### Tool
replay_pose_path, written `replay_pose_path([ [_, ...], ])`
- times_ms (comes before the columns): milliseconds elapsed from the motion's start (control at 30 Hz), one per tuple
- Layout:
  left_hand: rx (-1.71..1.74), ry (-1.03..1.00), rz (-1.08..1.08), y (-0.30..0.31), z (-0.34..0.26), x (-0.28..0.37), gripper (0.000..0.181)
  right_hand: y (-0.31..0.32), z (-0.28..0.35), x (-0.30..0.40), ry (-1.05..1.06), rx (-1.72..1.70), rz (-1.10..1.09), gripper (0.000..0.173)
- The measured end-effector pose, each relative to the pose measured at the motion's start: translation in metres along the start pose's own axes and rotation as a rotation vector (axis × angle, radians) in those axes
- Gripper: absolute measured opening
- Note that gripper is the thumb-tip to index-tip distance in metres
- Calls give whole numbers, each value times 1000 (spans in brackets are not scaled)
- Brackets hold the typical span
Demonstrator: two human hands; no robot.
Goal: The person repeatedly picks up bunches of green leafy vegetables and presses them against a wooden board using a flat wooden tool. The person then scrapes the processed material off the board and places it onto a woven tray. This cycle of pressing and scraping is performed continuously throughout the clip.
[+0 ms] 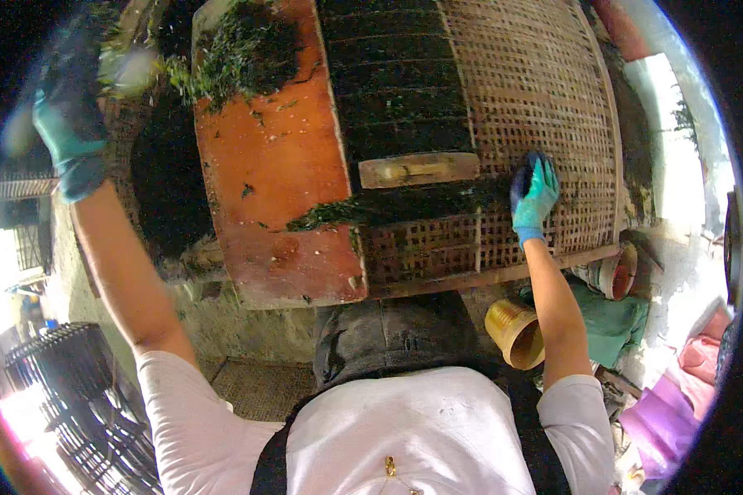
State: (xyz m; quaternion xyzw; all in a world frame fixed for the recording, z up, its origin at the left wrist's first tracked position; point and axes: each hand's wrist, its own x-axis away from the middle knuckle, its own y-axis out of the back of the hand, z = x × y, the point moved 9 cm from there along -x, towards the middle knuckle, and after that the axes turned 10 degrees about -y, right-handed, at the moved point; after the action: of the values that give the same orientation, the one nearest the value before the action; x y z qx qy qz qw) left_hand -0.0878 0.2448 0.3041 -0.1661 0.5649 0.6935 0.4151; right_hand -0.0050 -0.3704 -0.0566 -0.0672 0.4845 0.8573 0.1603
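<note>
My left hand (pixel 73 148), in a teal glove with a dark coating, is raised at the far left beside the orange board; blur hides whether its fingers hold anything. My right hand (pixel 535 195), gloved alike, rests on the woven slatted rack (pixel 545 99), its fingers slightly apart. Left of it, a loose strip of dark green leafy matter (pixel 408 207) crosses the rack onto the orange board (pixel 266 161). Above that strip lies a wooden block with a raised grip (pixel 419 169). Beyond it, flattened dark green rows (pixel 396 80) cover part of the rack. A leafy heap (pixel 247 49) sits at the board's far end.
A yellowish bucket (pixel 514 334) lies tipped below the rack's near edge, with another bucket (pixel 619 272) farther right. Green cloth (pixel 613 328) and purple sheeting (pixel 662 427) are at the right. A stack of dark slatted items (pixel 74 383) stands at the lower left.
</note>
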Motion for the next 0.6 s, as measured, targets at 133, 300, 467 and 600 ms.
replay_pose_path([
  [133, -146, -269, 87, 39, -79, -63, 29, 14, -25, -4, -133, -600, -49, 38],
  [300, 826, 129, -145, -24, -231, -88, 35, 69, -36, -11, -265, -1380, -222, 37],
  [467, 315, -214, 302, -160, -419, 50, 63, 88, 7, 3, -219, -1515, -52, 44],
  [600, 519, -103, 318, -169, -417, 115, 56, 83, 76, 45, 133, -836, 213, 48],
])
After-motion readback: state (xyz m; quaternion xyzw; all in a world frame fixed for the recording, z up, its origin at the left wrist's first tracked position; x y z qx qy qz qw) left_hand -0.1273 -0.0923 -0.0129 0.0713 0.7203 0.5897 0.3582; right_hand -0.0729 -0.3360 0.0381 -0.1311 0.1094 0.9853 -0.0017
